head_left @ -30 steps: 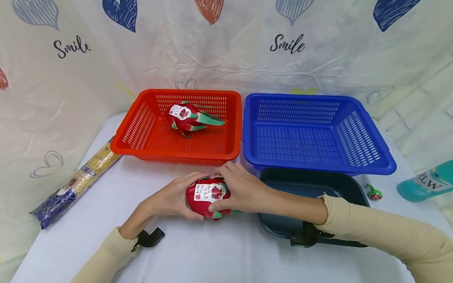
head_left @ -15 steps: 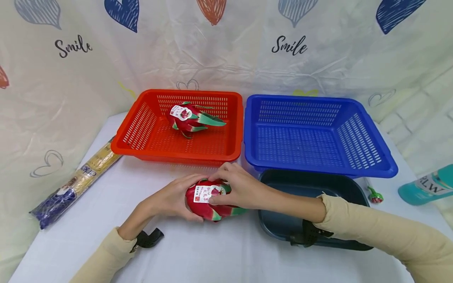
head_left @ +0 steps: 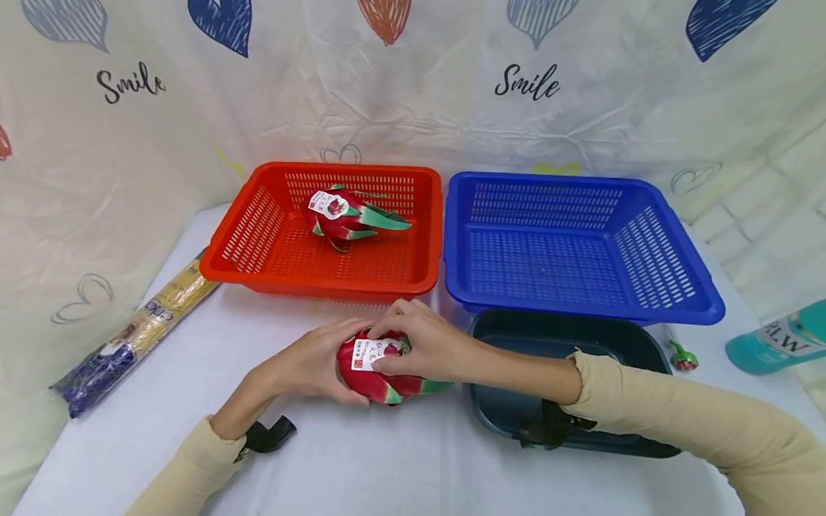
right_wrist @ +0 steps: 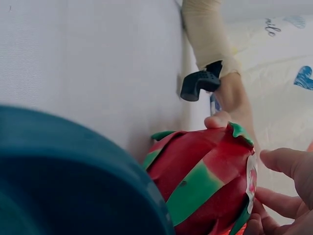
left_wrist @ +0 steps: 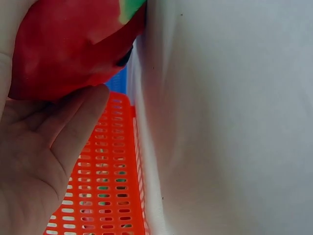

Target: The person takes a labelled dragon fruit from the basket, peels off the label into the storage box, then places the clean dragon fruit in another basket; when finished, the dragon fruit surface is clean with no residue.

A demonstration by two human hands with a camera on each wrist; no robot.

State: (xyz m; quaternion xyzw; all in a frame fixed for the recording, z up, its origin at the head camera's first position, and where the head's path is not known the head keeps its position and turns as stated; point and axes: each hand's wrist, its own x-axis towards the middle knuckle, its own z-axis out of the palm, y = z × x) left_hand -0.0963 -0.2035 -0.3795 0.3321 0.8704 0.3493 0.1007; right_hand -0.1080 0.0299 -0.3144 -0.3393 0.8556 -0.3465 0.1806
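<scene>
A red dragon fruit with green scales rests near the front middle of the table, between both hands. My left hand grips its left side, thumb at the near side and fingers round the far side; the left wrist view shows the palm against the fruit. From above and the right, my right hand curves over the fruit, its thumb on the white label and its forefinger at the label's far edge. The right hand covers part of the label. In the right wrist view, green scales face the camera.
A second dragon fruit lies in the red basket. To its right stands a blue basket, with a dark tray in front, under my right forearm. Right: a green-and-red lollipop-like item, a teal bottle. Left: a spaghetti pack.
The dragon fruit has turned a little, so more green scales show at its right and front. My right hand has shifted slightly left over the label. The left hand keeps its grip.
</scene>
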